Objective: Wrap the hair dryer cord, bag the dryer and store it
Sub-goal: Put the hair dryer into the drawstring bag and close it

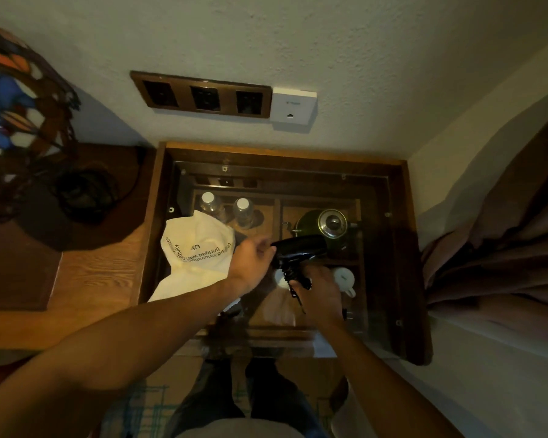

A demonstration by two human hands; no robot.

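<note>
Fingers of my right hand (320, 292) clench the cord (295, 279) at the dryer (298, 248); left hand (250, 260) steadies it. Wrapping seems unfinished; bag (196, 248) lies left, unfilled.

Likely a hotel room: glass tabletop (389, 235) over compartments with water bottles (208, 201), kettle (325, 225) and cup (344, 278); stained-glass lamp (16, 99), wall sockets (203, 95), curtain (500, 248).

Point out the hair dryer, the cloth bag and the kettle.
hair dryer (299, 248), head view, on its black barrel.
cloth bag (196, 248), head view, on the printed white fabric.
kettle (332, 222), head view, on its shiny lid.
</note>
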